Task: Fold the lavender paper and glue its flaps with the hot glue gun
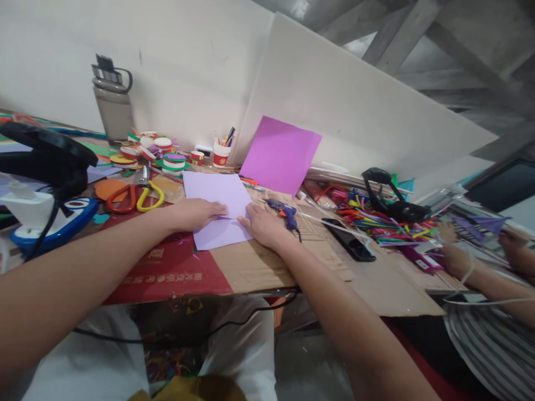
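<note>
Cardboard (pixel 251 270) beneath pale lilac paper (pixel 219 190)

white panels (pixel 343 106) behind cardboard-covered table (pixel 393 292); grey slanted beams (pixel 404 36) overhead.

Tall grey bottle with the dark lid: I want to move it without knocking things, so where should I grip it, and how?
Probably hook the dark curved loop on its lid, coming from the upper right: the loop juts out that way, above the small red-and-white round pieces near the upright bottle.
</note>
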Demonstrator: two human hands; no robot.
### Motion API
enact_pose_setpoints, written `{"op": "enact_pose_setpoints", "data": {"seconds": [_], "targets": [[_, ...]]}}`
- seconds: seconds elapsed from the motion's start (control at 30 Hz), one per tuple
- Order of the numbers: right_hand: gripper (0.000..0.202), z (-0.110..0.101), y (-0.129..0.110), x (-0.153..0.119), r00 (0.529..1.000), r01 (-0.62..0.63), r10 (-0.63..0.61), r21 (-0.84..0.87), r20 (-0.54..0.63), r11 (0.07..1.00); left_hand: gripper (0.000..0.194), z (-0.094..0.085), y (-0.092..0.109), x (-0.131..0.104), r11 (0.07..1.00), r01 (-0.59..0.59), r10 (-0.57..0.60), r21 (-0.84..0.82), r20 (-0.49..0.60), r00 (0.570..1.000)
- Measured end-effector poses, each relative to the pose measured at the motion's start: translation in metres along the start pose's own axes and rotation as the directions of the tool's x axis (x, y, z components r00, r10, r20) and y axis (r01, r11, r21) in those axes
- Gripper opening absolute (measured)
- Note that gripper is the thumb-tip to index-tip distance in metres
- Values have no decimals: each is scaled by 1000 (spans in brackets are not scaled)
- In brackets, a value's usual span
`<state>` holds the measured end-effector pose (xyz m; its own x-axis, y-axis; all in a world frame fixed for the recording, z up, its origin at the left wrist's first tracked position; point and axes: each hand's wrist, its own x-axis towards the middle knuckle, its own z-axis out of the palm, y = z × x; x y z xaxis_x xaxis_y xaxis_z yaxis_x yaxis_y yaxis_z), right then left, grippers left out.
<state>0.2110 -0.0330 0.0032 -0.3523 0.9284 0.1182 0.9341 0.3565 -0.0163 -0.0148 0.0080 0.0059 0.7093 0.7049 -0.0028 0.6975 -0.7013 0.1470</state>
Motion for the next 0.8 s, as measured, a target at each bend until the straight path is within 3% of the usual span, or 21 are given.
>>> {"op": "enact_pose_setpoints", "data": {"seconds": [0.1,0.3,0.47,0.67,0.8], "targets": [[62,6,1,1,998,42,-41,12,-45,999,45,0,-1,1,998,-55,54,8,14,998],[64,10,-3,4,952,303,-307,157,1,940,44,-2,0,-1,996,-86,87,27,-36,996],[59,8,1,5,970,242,-244,133,-7,961,48,-4,1,-1,1000,0,0,25,-14,1000],[55,7,10,7,1000,23,-23,19,15,1000,49,-4,-1,0,999,-22,22,35,23,999],[55,8,3,5,992,125,-124,49,-22,991,49,-5,-1,0,999,-15,14,46,11,1000]]}}
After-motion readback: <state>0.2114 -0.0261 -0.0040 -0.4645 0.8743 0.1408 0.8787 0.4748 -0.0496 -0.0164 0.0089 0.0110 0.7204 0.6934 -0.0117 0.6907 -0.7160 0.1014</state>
